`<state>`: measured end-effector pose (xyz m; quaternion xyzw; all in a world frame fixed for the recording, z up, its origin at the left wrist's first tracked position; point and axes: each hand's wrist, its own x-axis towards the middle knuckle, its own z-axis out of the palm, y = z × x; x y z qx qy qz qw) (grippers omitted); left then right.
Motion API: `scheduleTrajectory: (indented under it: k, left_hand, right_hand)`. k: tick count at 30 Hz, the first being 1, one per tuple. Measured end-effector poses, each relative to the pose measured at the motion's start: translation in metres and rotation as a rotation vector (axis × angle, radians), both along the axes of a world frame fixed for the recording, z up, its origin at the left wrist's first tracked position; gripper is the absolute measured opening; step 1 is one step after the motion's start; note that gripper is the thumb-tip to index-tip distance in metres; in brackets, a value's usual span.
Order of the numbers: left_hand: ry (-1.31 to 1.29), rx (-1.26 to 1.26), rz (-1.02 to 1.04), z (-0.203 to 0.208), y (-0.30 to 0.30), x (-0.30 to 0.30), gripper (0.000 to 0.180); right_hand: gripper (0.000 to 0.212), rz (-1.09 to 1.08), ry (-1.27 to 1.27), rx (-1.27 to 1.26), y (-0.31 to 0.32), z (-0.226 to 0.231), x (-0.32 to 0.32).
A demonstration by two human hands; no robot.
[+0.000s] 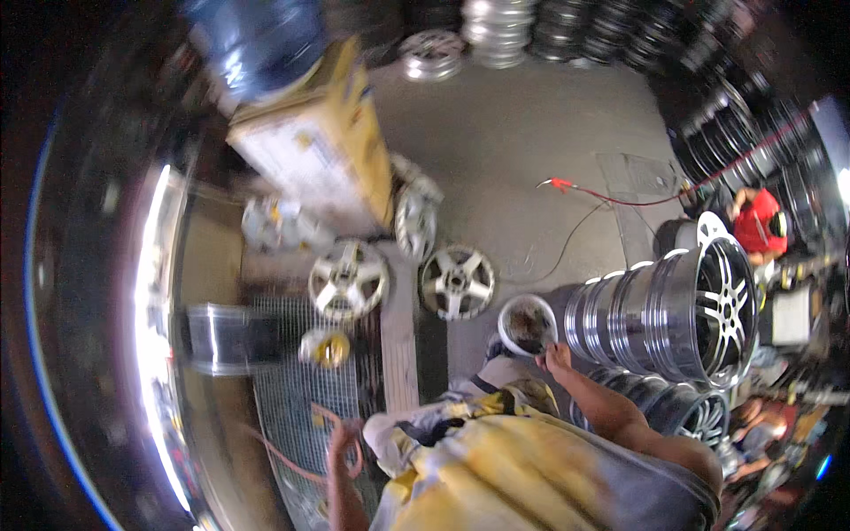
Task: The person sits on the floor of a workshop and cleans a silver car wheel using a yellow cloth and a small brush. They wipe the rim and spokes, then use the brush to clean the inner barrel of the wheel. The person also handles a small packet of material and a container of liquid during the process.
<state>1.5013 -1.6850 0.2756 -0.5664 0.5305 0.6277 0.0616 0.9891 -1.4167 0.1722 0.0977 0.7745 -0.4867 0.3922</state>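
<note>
My right hand [553, 357] is closed on the rim of a white bucket [503, 329] with dark, murky contents. Low on the left, my left hand [343, 435] is closed around a looped, pinkish hose [310, 478], though blur hides its fingers in part. Beyond that hand, a metal grate [305, 380] carries a small roll-shaped yellow and white thing [325, 349]. Two silver five-spoke wheel rims stand ahead of me, a left one [348, 280] and a right one [457, 281].
Stacked chrome rims [655, 314] rise close by my right arm. A red-tipped air hose [611, 200] crosses the grey floor. Ahead left, a cardboard box [305, 150] bears a blue drum [261, 44]. Other people, one in red [760, 226], are at the far right.
</note>
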Motion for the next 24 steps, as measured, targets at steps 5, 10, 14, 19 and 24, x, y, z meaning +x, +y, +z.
scheduleTrajectory:
  k: [5, 10, 14, 19, 24]
  left_hand:
    - [0.07, -0.029, -0.787, -0.084, -0.027, -0.179, 0.051]
    - [0.128, 0.031, -0.648, -0.006, -0.09, -0.339, 0.031]
    - [-0.021, 0.077, -0.74, -0.009, -0.117, -0.471, 0.058]
    - [-0.044, 0.172, -0.812, -0.057, -0.15, -0.579, 0.032]
    - [-0.19, 0.167, -0.993, -0.074, -0.237, -0.737, 0.027]
  right_hand:
    - [0.023, -0.682, -0.068, -0.509, 0.113, -0.176, -0.084]
    - [0.025, -0.658, 0.26, -0.114, 0.035, -0.013, -0.117]
    - [0.034, -0.663, 0.299, -0.004, 0.07, -0.039, -0.163]
    - [0.041, -0.812, 0.0, -0.2, 0.074, -0.096, -0.197]
    - [0.043, -1.149, -0.048, -0.146, 0.019, -0.109, -0.239]
